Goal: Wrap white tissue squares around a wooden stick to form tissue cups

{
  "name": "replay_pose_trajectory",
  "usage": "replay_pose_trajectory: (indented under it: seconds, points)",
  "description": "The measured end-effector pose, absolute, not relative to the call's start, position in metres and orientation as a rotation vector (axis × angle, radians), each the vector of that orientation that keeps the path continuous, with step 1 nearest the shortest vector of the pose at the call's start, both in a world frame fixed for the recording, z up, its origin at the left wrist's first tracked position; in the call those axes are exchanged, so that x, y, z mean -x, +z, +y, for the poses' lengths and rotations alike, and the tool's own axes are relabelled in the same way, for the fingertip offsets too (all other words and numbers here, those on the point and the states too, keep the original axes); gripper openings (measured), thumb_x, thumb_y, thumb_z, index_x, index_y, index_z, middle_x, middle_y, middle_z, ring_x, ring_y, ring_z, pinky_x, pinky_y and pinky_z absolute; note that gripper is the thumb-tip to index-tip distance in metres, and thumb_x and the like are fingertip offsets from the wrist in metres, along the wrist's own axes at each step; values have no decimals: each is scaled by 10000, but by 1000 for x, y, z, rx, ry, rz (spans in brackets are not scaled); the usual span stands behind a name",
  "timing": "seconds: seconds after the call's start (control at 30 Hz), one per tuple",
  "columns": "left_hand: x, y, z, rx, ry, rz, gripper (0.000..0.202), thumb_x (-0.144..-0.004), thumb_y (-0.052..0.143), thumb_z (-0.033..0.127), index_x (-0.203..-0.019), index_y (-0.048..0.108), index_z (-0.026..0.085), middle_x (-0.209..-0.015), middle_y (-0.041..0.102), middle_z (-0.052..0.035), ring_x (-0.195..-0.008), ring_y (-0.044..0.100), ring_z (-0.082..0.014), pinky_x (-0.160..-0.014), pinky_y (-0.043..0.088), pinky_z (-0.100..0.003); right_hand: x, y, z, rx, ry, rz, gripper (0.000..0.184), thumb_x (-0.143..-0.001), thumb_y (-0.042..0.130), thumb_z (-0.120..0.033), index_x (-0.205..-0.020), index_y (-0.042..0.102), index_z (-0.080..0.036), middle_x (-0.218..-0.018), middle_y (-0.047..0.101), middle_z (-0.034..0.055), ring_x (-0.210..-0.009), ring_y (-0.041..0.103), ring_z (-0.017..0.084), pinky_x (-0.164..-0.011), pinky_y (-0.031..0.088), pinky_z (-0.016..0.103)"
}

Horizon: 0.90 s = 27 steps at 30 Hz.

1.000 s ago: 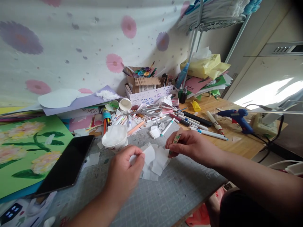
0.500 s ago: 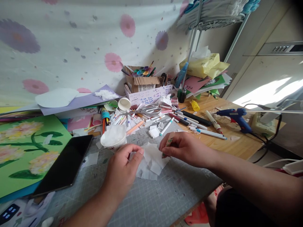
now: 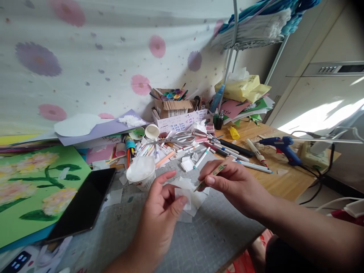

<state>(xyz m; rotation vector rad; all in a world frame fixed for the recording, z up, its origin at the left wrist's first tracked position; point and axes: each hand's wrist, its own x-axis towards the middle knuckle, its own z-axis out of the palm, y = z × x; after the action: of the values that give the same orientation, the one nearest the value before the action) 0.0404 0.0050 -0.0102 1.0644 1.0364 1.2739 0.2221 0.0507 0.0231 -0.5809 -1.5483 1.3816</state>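
My left hand (image 3: 159,220) pinches a small square of thin white tissue paper (image 3: 181,195) between thumb and fingers. Closed around a slim wooden stick with green markings (image 3: 220,168) is my right hand (image 3: 237,185); the stick's lower tip points down toward the paper. Below and between both hands, more loose white tissue squares (image 3: 200,203) lie overlapping on the grey cutting mat (image 3: 204,239). A paper cup (image 3: 145,184) with white paper over its mouth stands just beyond my left fingers.
Scattered markers (image 3: 201,158) and scissors (image 3: 184,139) lie behind the tissue. On the left are a black tablet (image 3: 82,204) and a green flower picture (image 3: 54,182). A blue glue gun (image 3: 284,148) with cables sits at right, near a yellow tissue pack (image 3: 241,89).
My left hand has lifted a tissue square off the pile and turned it up toward my right hand. The stick has tilted flatter in my right hand. The camera view has shifted slightly.
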Motion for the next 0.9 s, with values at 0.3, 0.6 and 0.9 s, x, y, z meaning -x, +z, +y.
replay_pose_trajectory:
  seconds: [0.3,0.6,0.9]
  points:
    - [-42,-10,3,-922,1206,892,76,-752,730,209,-712,675,174,-645,630,34,-633,529,-91,-614,415,-198,-224,25,44,554,1366,-1590,153,-852,653,-254,-779,719,-137,-774,620,40,-747,592,136,-698,481,273]
    - [-46,-2,0,-802,1098,745,64,-784,678,197,-726,656,181,-659,693,-9,-585,595,-129,-591,427,-247,-225,31,40,587,1361,-1681,160,-851,638,-236,-815,700,-93,-769,640,76,-734,610,160,-664,481,288]
    - [-41,-5,2,-843,1173,846,26,-718,727,195,-702,717,177,-601,593,27,-588,501,-98,-604,383,-227,-223,30,45,526,1346,-1735,115,-859,614,-174,-857,686,-85,-814,649,91,-797,621,177,-711,483,306]
